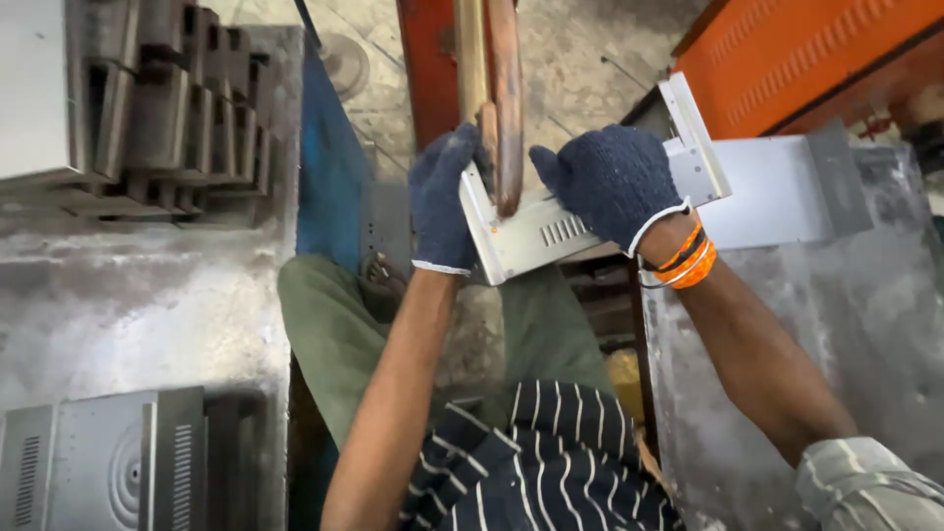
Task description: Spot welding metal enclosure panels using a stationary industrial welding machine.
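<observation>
Under the copper electrode (507,108), 2 gloved hands, left hand (444,202) and right hand (612,182), clasp a metal panel (551,231).

Grey steel worktable (128,305) carries stacked brackets (177,108) (rear) and vented panels (108,472).

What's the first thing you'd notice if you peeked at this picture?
Right in the middle, two hands in dark blue knitted gloves, the left hand and the right hand, each grip a bent grey sheet-metal panel with small slots. Bright orange bangles ring the right wrist, and a stack of grey metal brackets sits upper left.
</observation>
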